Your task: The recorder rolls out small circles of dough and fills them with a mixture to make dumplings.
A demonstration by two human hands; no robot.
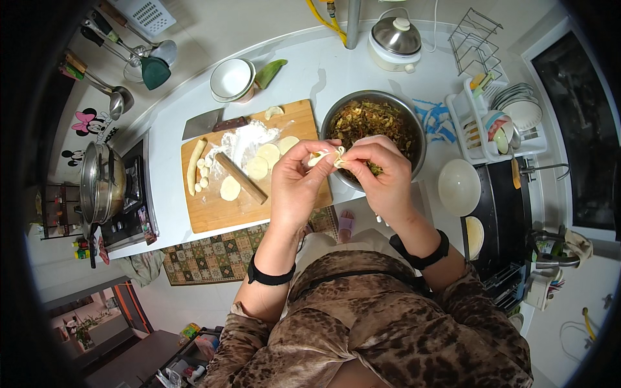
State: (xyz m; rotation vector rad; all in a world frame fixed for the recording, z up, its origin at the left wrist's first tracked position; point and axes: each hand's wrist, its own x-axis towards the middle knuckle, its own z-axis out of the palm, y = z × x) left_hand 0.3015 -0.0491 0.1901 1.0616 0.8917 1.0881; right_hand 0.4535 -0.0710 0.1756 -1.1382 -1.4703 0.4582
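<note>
My left hand [301, 179] and my right hand [381, 172] meet at the fingertips around a dumpling [320, 157]. Both thumbs and forefingers pinch its pleated dough edge, and a bit of filling shows on the left side. Behind my right hand stands a steel bowl [326, 121] of chopped, cooked-looking filling [368, 114]. On the wooden board [213, 216] to the left lie several round wrappers [257, 168], a rolling pin [241, 178], loose flour [247, 138], small dough pieces [204, 172] and a dough roll [196, 157]. One folded dumpling [274, 112] rests near the board's back edge.
A cleaver [204, 124] lies across the board's back left edge. Stacked bowls [232, 80] and a green leaf-like piece [269, 73] stand behind it. An electric cooker [395, 43] is at the back. At right are a dish rack [490, 155], a white bowl [459, 187] and the sink.
</note>
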